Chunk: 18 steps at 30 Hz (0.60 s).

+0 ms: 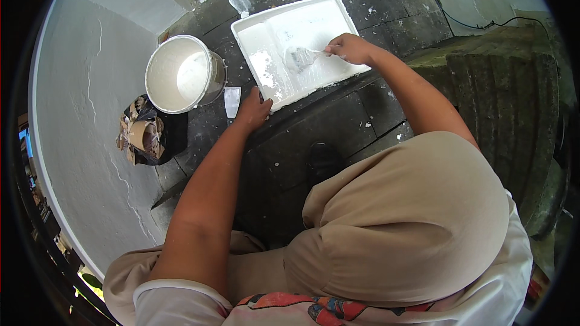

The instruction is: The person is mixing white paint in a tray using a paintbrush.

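Note:
A white paint tray (254, 27), coated with white paint, lies on the dark paving in front of me. My left hand (255, 110) is closed on its near left corner. Over the tray, my right hand (349, 48) grips a pale, see-through flat tool (304, 57) that looks like a scraper; its blade rests in the wet paint. Smears of paint hide the tool's exact shape. Beside my left hand lies a white-bladed putty knife (232, 101). A clear plastic piece (240, 0), stained white, lies against the tray's far left corner.
A white bucket (158, 78) with paint inside stands left of the tray. Near it sits a black plastic bag (163, 139) holding brown cardboard scraps. A cracked grey wall (78, 90) rises at left. Mossy stone steps (495, 96) and a black cable (465, 24) are at right.

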### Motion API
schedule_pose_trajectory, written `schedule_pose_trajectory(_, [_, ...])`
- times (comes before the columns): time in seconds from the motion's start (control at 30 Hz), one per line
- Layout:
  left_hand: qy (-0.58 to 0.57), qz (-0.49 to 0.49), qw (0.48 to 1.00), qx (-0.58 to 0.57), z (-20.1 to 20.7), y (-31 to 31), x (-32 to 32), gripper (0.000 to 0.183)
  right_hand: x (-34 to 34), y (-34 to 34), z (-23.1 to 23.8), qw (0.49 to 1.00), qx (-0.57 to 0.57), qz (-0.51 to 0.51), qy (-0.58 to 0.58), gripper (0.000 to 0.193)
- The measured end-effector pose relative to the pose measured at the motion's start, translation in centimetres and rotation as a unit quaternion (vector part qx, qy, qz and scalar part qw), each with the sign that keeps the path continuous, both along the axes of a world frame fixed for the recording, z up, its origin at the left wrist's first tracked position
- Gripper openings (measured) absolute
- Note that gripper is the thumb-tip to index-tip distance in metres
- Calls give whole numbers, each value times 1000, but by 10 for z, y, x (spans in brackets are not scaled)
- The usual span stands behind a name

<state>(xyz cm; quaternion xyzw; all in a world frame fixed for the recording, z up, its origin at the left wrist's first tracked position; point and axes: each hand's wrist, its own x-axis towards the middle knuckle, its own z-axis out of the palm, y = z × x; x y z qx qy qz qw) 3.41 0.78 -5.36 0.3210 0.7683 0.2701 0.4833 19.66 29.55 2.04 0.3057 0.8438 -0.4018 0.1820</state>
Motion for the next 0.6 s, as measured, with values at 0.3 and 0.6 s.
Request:
schedule_pose_trajectory(0.3, [-11, 4, 1000, -9, -3, -2, -3, 41, 42, 53, 45, 987, 109, -108, -47, 31])
schedule_pose_trajectory(0.6, [-25, 8, 1000, -4, -3, 0, 0, 40, -1, -3, 7, 996, 55, -48, -51, 34])
